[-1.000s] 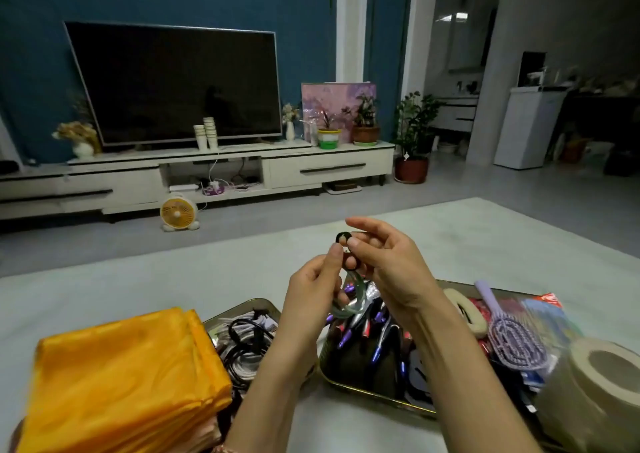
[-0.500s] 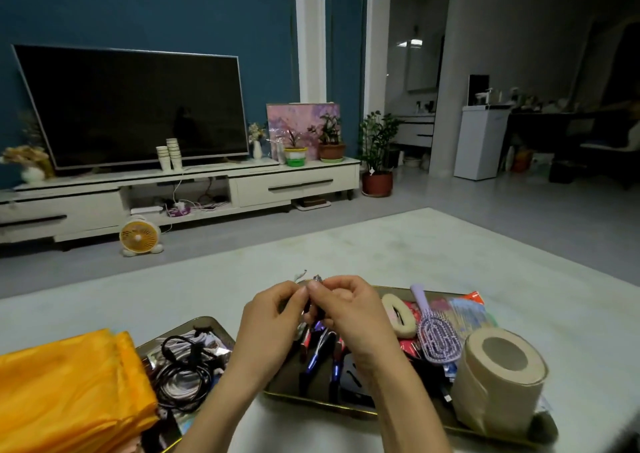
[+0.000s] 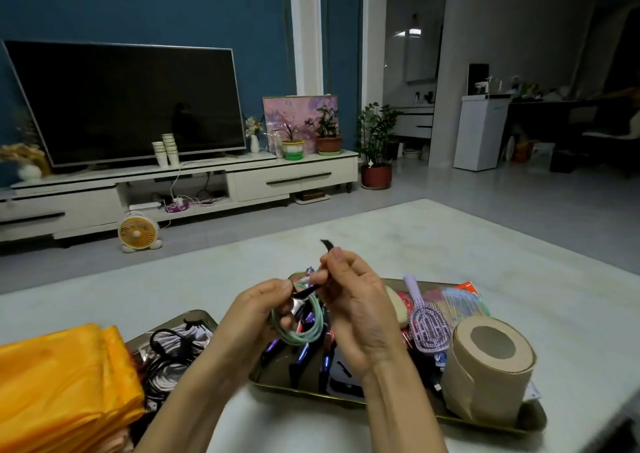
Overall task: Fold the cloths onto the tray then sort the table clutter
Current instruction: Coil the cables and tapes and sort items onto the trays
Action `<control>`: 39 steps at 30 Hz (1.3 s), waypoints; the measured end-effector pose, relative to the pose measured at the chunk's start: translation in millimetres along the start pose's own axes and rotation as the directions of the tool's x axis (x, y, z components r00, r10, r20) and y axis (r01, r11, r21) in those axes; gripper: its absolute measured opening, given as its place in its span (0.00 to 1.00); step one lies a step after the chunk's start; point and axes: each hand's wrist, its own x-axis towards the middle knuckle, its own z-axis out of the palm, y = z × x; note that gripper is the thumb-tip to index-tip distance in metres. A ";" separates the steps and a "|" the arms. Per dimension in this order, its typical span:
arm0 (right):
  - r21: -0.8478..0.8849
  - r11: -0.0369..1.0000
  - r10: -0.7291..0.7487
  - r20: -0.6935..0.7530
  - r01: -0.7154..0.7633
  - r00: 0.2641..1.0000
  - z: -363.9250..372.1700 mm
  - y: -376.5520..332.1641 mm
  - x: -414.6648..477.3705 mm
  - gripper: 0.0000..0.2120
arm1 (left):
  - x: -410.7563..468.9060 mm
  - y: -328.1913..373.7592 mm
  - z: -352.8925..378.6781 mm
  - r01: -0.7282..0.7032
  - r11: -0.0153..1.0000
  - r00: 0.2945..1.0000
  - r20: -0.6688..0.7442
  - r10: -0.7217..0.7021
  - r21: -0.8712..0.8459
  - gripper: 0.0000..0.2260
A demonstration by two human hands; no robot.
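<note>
My left hand (image 3: 263, 308) grips a coiled green cable (image 3: 304, 333) above the right tray (image 3: 304, 388). My right hand (image 3: 356, 300) pinches a thin black strap (image 3: 327, 244) whose free end sticks up past my fingers; the strap runs down to the coil. Folded orange cloths (image 3: 59, 383) are stacked at the lower left. Behind them a second tray (image 3: 199, 315) holds a tangle of black and white cables (image 3: 173, 352). Pens (image 3: 301, 354) lie in the right tray under my hands.
The right tray also holds a purple hairbrush (image 3: 427, 321), a beige clip (image 3: 396, 308), a blue comb (image 3: 462, 303) and a roll of tissue paper (image 3: 488, 362) at its right end. The white table (image 3: 450, 244) stretches ahead. Beyond stand a TV unit and a floor fan (image 3: 136, 232).
The green cable coil now hangs plainly from my left hand, and my right hand has drawn the black strap's end upward. The view has shifted again.
</note>
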 end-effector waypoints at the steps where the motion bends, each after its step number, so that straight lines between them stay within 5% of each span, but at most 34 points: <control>1: 0.011 0.999 -0.035 -0.009 0.035 0.999 0.1 -0.9 1.4 0.07 | 0.5 -2.8 0.8 0.013 1.000 1.000 -0.015 -0.012 0.024 0.15; 7: -0.126 0.980 -0.170 -0.124 0.155 0.978 5.1 -5.1 2.6 0.09 | -1.5 -5.4 3.8 -0.055 0.988 0.991 -0.116 0.071 0.142 0.14; 14: -0.433 0.896 0.090 -0.045 -0.101 0.995 9.5 -1.1 -3.5 0.08 | -5.6 1.0 4.4 -0.104 0.977 0.978 -0.157 0.134 0.184 0.13; 26: -0.558 0.817 0.161 -0.023 -0.146 0.987 14.2 4.8 -6.3 0.04 | -10.3 0.5 8.4 -0.253 0.951 0.954 -0.120 0.276 0.178 0.06; 28: -0.668 0.734 0.171 0.013 -0.118 0.985 12.5 -0.7 -8.7 0.02 | -10.2 0.5 6.2 -0.270 0.940 0.949 -0.109 0.297 0.207 0.08; 32: -0.941 0.336 0.131 0.084 0.035 0.988 5.2 -30.6 -16.8 0.03 | -10.7 6.8 0.0 -0.260 0.938 0.955 -0.084 0.286 0.230 0.09; 34: -0.943 0.322 0.099 0.125 0.087 0.987 3.6 -41.9 -19.7 0.02 | -12.4 10.3 -1.1 -0.238 0.951 0.968 -0.035 0.249 0.196 0.08; 39: -0.946 0.286 0.134 0.195 0.150 0.972 -2.4 -28.3 -12.0 0.20 | -18.2 14.3 5.9 -0.235 0.957 0.971 0.096 0.221 0.173 0.08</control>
